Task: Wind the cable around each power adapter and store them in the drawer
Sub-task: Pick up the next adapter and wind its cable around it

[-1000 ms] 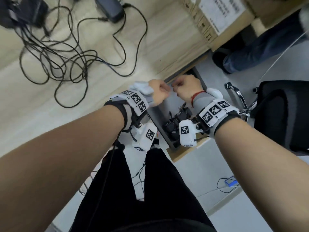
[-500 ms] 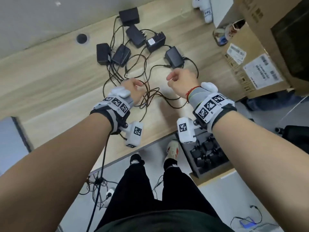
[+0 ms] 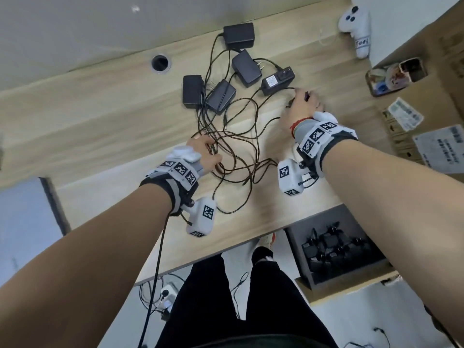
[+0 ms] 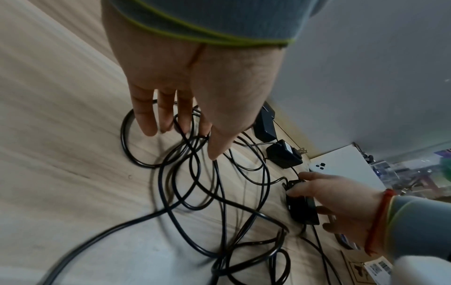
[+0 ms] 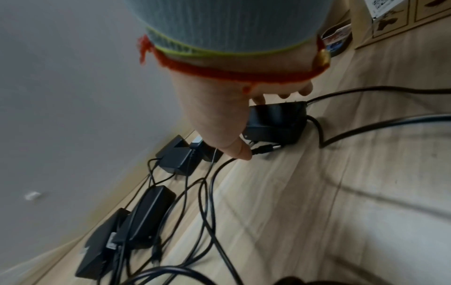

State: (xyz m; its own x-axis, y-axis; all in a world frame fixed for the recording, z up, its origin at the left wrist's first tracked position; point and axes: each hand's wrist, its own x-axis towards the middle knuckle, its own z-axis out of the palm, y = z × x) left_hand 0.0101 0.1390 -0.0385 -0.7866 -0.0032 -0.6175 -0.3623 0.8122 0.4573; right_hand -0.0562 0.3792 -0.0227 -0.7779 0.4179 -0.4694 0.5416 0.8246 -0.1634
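Observation:
Several black power adapters [image 3: 246,67] lie at the back of the wooden desk [image 3: 100,116], their thin cables tangled [image 3: 238,151] across the middle. My right hand [image 3: 303,106] reaches to the right of the labelled adapter [image 3: 277,81] and grips another adapter [image 4: 301,208], thumb on one side and fingers on the other, also seen as a black block [image 5: 275,123] in the right wrist view. My left hand [image 3: 206,154] lies open over the tangle, straight fingers [image 4: 168,115] touching the cable loops. The drawer [image 3: 346,285] stands open under the desk's front right, holding wound adapters [image 3: 334,247].
A white game controller [image 3: 356,28] and a small tin of clutter [image 3: 391,76] sit at the back right beside cardboard boxes [image 3: 426,116]. A round cable hole [image 3: 160,62] is at the back left. My legs and a floor power strip [image 3: 168,295] are below the desk edge.
Both hands came up from the open drawer to the desk. The right hand reached further back and took hold of an adapter; the left hand settled onto the cable tangle.

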